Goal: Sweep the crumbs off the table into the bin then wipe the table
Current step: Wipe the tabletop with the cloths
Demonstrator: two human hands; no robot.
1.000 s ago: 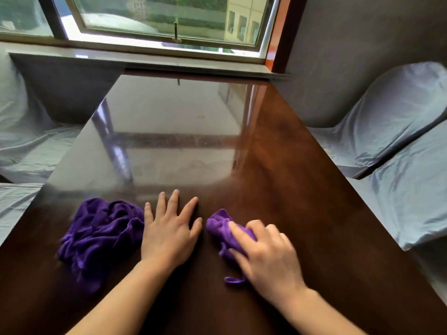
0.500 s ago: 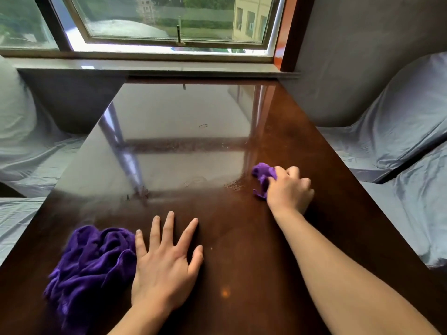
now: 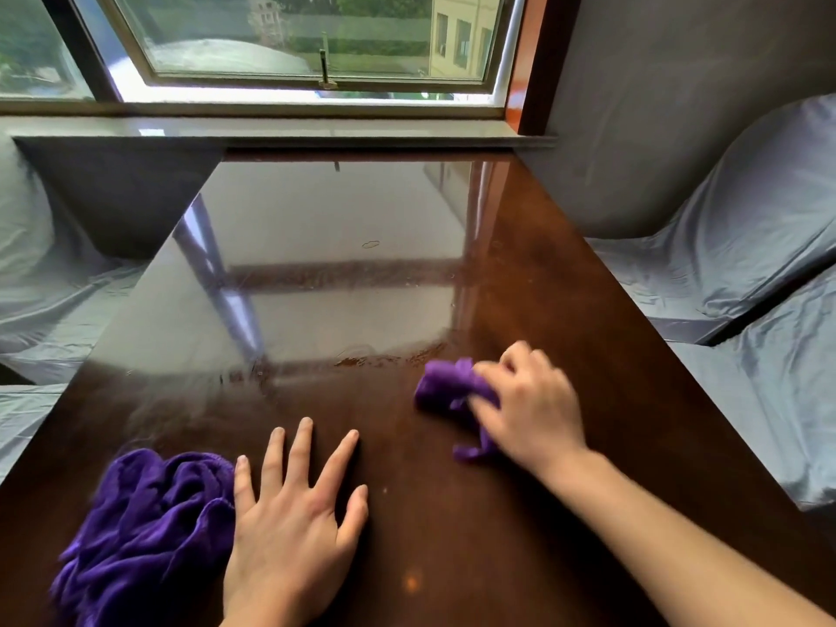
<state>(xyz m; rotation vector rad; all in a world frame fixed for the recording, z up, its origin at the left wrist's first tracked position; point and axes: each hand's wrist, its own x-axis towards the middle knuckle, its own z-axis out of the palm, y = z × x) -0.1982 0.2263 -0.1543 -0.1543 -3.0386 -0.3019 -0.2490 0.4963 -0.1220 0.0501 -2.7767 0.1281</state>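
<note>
A glossy dark brown table (image 3: 565,310) stretches from me to the window. My right hand (image 3: 529,405) presses a small purple cloth (image 3: 445,386) onto the table right of centre; the hand is blurred by motion. My left hand (image 3: 289,527) lies flat on the table near its front edge, fingers spread, holding nothing. A larger crumpled purple cloth (image 3: 144,531) lies just left of that hand, touching it. A faint streaky smear (image 3: 362,355) shows on the surface ahead of the small cloth. No bin is in view.
Seats draped in grey-blue covers stand on the right (image 3: 746,273) and on the left (image 3: 40,282) of the table. A stone window sill (image 3: 280,129) and a window (image 3: 316,38) close off the far end.
My right hand first slid the small cloth away from me and to the right, then drew it back toward me and slightly left. The left hand and large cloth stayed put.
</note>
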